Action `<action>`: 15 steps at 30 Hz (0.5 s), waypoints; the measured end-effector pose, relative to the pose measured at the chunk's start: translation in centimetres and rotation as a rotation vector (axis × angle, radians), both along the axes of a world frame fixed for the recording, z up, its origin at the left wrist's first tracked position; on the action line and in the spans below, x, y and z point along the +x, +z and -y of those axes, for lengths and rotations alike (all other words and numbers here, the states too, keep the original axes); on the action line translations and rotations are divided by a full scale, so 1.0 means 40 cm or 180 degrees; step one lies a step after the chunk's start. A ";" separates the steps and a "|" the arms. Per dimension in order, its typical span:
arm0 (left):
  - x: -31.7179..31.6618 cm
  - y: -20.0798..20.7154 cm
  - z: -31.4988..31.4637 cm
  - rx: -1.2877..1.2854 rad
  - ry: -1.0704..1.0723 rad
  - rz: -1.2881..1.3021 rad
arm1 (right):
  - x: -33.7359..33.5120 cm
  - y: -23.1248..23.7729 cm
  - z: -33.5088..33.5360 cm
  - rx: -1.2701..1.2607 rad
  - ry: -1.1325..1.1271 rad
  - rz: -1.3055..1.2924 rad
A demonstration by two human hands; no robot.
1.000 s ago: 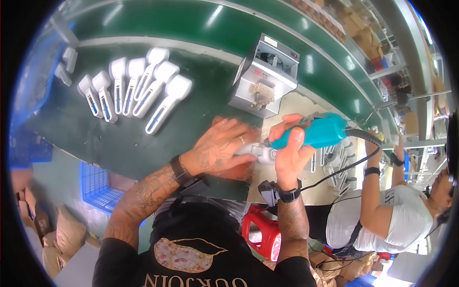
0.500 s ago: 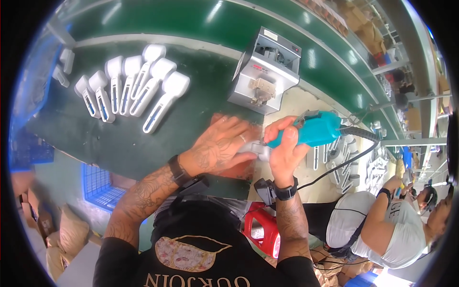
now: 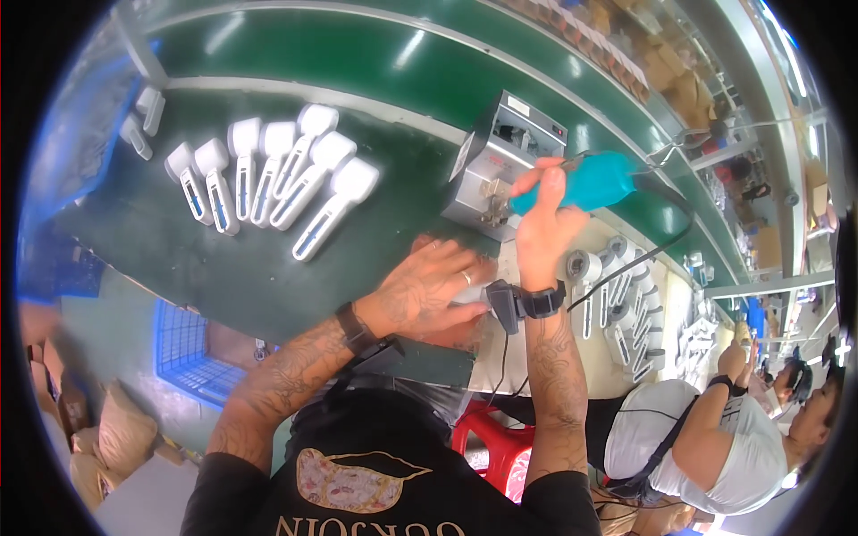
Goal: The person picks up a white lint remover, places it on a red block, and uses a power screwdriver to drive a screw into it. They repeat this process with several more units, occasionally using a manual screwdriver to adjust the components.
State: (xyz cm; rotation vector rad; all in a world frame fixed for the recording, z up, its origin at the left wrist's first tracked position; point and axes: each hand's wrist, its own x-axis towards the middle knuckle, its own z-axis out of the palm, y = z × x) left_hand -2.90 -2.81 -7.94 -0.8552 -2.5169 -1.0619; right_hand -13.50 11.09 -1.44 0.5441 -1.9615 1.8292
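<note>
My right hand [image 3: 547, 234] is wrapped round a teal electric screwdriver [image 3: 597, 179], whose cable trails from its back end. The tool's tip is close to the front of a grey metal screw feeder [image 3: 472, 186]; whether they touch is hidden by my fingers. Lower on the bench, my left hand [image 3: 431, 288] presses a white plastic piece [image 3: 475, 295] against a reddish-brown mat [image 3: 454, 336]. Most of that piece is covered by the hand and by the black device on my right wrist.
White long-handled devices [image 3: 323, 219] with round heads lie fanned out at left. Several similar pieces [image 3: 617, 308] lie on the pale surface at right, where a person [image 3: 652, 429] works. A blue crate [image 3: 192, 357] and a red stool [image 3: 500, 438] stand below bench level.
My right hand has lifted the screwdriver off the white piece and carried it away from me to the screw feeder's front. My left hand stays on the piece. The view has shifted slightly.
</note>
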 end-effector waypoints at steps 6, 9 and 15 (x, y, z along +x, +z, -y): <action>0.003 0.007 -0.006 0.0002 -0.0073 0.0045 | 0.003 -0.023 -0.007 -0.0175 0.0227 -0.0074; 0.002 0.007 0.004 0.0074 -0.0032 0.0054 | 0.031 0.006 0.001 0.0014 0.0201 0.0272; -0.002 0.001 0.000 0.0122 -0.0051 0.0070 | 0.187 0.026 -0.075 -0.0361 0.0228 0.0514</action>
